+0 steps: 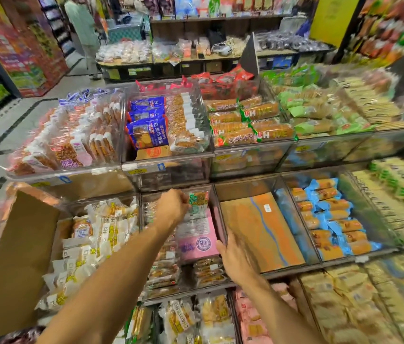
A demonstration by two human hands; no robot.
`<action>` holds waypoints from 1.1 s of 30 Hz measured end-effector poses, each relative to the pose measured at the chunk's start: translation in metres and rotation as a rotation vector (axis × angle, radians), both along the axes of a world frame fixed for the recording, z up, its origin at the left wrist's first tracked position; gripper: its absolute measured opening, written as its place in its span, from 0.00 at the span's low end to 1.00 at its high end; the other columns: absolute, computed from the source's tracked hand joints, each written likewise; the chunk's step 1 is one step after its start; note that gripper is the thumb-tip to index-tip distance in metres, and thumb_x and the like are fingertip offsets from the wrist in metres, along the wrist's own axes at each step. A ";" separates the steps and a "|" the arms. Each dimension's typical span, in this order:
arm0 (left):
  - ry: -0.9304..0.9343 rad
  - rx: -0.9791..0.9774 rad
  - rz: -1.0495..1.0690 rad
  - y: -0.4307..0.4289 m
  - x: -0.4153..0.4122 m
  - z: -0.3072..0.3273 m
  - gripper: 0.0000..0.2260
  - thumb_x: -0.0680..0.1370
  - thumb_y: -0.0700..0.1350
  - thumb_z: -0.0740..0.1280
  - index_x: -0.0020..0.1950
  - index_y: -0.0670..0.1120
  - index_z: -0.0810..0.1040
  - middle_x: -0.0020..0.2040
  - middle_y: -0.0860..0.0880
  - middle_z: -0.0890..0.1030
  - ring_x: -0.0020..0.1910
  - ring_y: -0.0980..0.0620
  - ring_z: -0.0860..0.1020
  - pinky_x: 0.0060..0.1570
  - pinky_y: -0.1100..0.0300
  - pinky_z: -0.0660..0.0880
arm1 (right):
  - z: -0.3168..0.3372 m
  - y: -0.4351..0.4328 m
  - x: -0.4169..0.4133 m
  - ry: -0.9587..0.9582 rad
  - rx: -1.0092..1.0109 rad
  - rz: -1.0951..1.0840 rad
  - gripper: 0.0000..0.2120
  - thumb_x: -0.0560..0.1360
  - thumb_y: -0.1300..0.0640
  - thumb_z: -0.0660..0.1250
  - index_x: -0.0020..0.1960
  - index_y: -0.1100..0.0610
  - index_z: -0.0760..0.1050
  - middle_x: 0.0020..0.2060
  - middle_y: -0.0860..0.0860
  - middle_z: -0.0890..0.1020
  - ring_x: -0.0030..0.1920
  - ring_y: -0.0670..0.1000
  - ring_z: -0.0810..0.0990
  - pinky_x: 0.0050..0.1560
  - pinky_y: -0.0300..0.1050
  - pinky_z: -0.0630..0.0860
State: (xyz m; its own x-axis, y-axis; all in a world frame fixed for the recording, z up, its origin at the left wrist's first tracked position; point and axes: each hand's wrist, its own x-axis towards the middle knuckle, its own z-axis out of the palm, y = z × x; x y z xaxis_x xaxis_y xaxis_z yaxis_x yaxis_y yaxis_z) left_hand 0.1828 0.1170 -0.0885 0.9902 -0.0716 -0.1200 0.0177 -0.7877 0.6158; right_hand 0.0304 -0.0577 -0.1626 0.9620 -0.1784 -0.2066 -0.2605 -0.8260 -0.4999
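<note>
The left hand [171, 207] pinches a clear green-labelled snack packet [197, 201] at the far end of the clear plastic bin [217, 212], while the right hand [233, 259] rests with straight fingers on its near right wall.

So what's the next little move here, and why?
Probably lower the packet the left hand pinches onto the pink sheet in the middle bin: that stretch lies bare, while the open right hand rests at the bin's wall.

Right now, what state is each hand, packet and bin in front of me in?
Left hand: grips the green-labelled packet.
Right hand: open, fingers straight at the bin divider.
Pink packet: lying flat.
Cardboard-lined bin: holds no packets.
Cardboard box: open.
</note>
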 end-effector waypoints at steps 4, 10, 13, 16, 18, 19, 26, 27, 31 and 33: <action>0.068 0.018 0.047 -0.014 0.014 -0.017 0.07 0.74 0.41 0.80 0.49 0.42 0.86 0.46 0.45 0.87 0.45 0.50 0.85 0.51 0.54 0.83 | 0.003 -0.001 0.000 -0.005 -0.066 -0.021 0.45 0.78 0.26 0.48 0.83 0.57 0.55 0.79 0.57 0.67 0.77 0.56 0.68 0.74 0.49 0.69; 0.110 0.015 0.070 -0.021 0.022 -0.036 0.10 0.75 0.46 0.78 0.50 0.42 0.85 0.47 0.46 0.86 0.43 0.50 0.84 0.49 0.55 0.83 | 0.003 -0.001 0.001 0.006 -0.078 -0.027 0.45 0.79 0.25 0.49 0.82 0.57 0.57 0.78 0.57 0.70 0.75 0.56 0.72 0.72 0.50 0.71; 0.127 0.014 0.079 -0.026 0.024 -0.044 0.12 0.78 0.51 0.75 0.47 0.42 0.84 0.43 0.46 0.86 0.38 0.51 0.82 0.43 0.56 0.80 | 0.005 0.000 0.001 0.009 -0.083 -0.034 0.44 0.80 0.26 0.50 0.82 0.57 0.58 0.76 0.57 0.73 0.72 0.56 0.75 0.68 0.51 0.74; 0.140 0.014 0.084 -0.032 0.022 -0.051 0.14 0.81 0.52 0.71 0.45 0.41 0.79 0.41 0.46 0.83 0.36 0.51 0.82 0.41 0.56 0.82 | 0.003 0.001 0.002 0.016 -0.100 -0.053 0.45 0.79 0.25 0.49 0.82 0.57 0.58 0.77 0.57 0.72 0.73 0.57 0.75 0.70 0.52 0.74; 0.151 0.028 0.091 -0.035 0.020 -0.053 0.14 0.82 0.52 0.70 0.46 0.42 0.77 0.41 0.46 0.82 0.36 0.50 0.81 0.44 0.54 0.84 | 0.002 0.001 0.002 0.014 -0.115 -0.054 0.45 0.79 0.25 0.48 0.82 0.57 0.58 0.76 0.57 0.72 0.72 0.57 0.76 0.69 0.52 0.75; 0.155 0.036 0.095 -0.036 0.020 -0.053 0.13 0.82 0.52 0.70 0.47 0.42 0.77 0.41 0.46 0.81 0.36 0.50 0.80 0.45 0.53 0.84 | 0.003 0.002 0.002 0.013 -0.123 -0.054 0.45 0.78 0.25 0.47 0.82 0.57 0.58 0.76 0.57 0.73 0.71 0.57 0.77 0.68 0.52 0.76; 0.219 0.046 0.096 -0.037 0.019 -0.045 0.16 0.83 0.53 0.68 0.50 0.39 0.79 0.40 0.46 0.81 0.32 0.50 0.77 0.36 0.56 0.82 | 0.006 0.003 0.002 0.011 -0.154 -0.057 0.43 0.80 0.26 0.48 0.81 0.57 0.60 0.72 0.57 0.76 0.67 0.57 0.79 0.63 0.51 0.77; 0.226 0.051 0.092 -0.038 0.016 -0.042 0.16 0.83 0.53 0.68 0.50 0.39 0.78 0.38 0.46 0.80 0.31 0.51 0.76 0.31 0.60 0.77 | 0.007 0.003 0.001 0.012 -0.152 -0.058 0.43 0.80 0.26 0.48 0.81 0.57 0.60 0.72 0.57 0.76 0.67 0.57 0.80 0.62 0.51 0.77; 0.244 0.026 0.093 -0.038 0.014 -0.031 0.18 0.83 0.54 0.68 0.54 0.37 0.79 0.41 0.45 0.83 0.35 0.50 0.81 0.30 0.60 0.76 | 0.006 0.004 0.001 0.009 -0.146 -0.055 0.43 0.80 0.27 0.49 0.81 0.58 0.60 0.72 0.58 0.76 0.67 0.57 0.80 0.63 0.52 0.78; 0.244 0.028 0.102 -0.037 0.010 -0.025 0.23 0.84 0.53 0.67 0.67 0.34 0.74 0.45 0.43 0.84 0.36 0.50 0.82 0.30 0.60 0.79 | 0.007 0.004 0.001 0.013 -0.138 -0.057 0.43 0.80 0.27 0.49 0.81 0.58 0.60 0.73 0.58 0.75 0.68 0.58 0.79 0.65 0.52 0.77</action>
